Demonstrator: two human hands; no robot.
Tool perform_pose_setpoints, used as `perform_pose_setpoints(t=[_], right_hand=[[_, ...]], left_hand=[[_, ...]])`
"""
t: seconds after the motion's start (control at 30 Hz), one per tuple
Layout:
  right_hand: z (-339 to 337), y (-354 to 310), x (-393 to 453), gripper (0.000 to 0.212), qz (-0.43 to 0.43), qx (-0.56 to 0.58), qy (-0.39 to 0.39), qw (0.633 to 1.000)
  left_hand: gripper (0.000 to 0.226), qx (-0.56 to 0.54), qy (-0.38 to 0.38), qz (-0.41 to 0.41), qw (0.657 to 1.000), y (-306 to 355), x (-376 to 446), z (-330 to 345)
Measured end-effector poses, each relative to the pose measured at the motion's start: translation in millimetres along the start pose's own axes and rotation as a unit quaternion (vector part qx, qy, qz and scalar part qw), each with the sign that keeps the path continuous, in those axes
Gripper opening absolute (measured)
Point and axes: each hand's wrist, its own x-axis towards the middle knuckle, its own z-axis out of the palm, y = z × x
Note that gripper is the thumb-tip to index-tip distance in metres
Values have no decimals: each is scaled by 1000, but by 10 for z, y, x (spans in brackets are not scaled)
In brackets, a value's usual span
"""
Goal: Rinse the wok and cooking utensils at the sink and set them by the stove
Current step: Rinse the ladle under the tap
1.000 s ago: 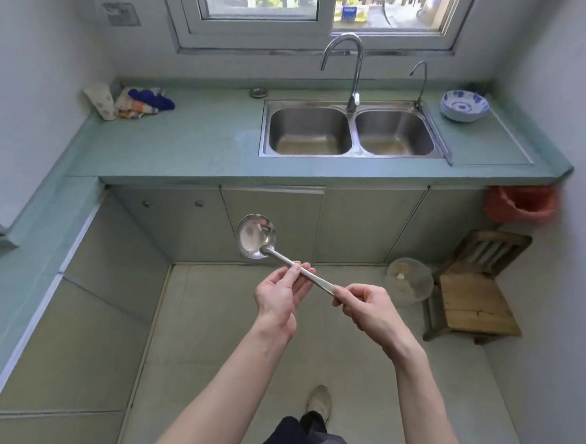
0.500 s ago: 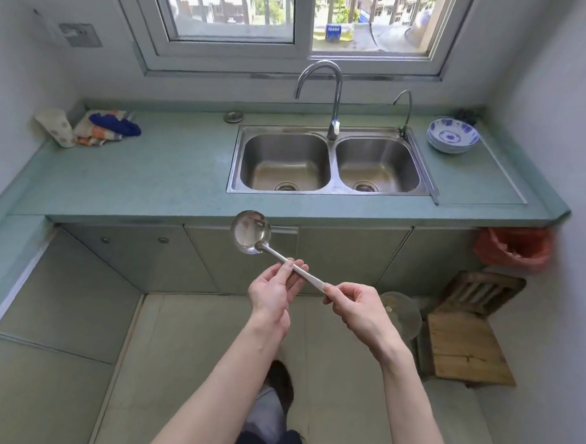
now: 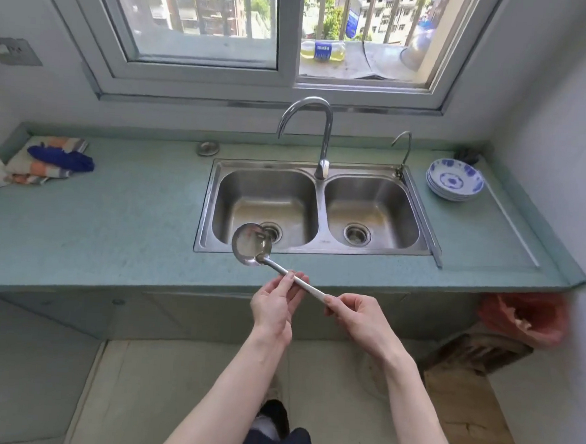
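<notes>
I hold a steel ladle (image 3: 251, 244) in both hands, its bowl out over the front edge of the double steel sink (image 3: 314, 247). My left hand (image 3: 276, 305) pinches the middle of the handle. My right hand (image 3: 356, 316) grips the handle's end. The tall curved faucet (image 3: 319, 134) stands behind the divider between the two basins, with no water running. Neither a wok nor a stove is in view.
The green counter (image 3: 120, 218) runs left and right of the sink. Folded cloths and a blue glove (image 3: 53, 161) lie at its far left; stacked blue-and-white bowls (image 3: 454, 179) sit at the right. A small tap (image 3: 403, 153), a red bag (image 3: 522, 318) and a wooden stool (image 3: 469, 397) are at right.
I have walked closer to the sink. The ladle, held the same way in both hands, now has its bowl over the sink's front edge instead of in front of the cabinets.
</notes>
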Motion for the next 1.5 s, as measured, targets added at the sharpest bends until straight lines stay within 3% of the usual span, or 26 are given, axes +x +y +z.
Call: perform_pose_setpoints(t=[0.43,0.83,1.2,1.3,1.4,1.5], right_hand=[[-269,-304,1489,38,37,38,4,999],[-738,-500,2763,37,61,-13,-116,991],[-659,-479,3446,36,81,21,-136,987],[-625,-471,3659,45,97,47,-100,989],[-617,-431,3988,40,125,77,-2,989],[-613,-369,4377,39,126,77,50,988]], left_hand=[[13,19,29,-20,999,278,1273,889],[21,-5,96,3,995,177,2177,1531],[8,-24,161,24,986,257,2800,1802],[6,-16,164,21,986,328,3015,1786],[2,0,167,13,986,429,3187,1760],[3,18,161,-5,987,542,3322,1718]])
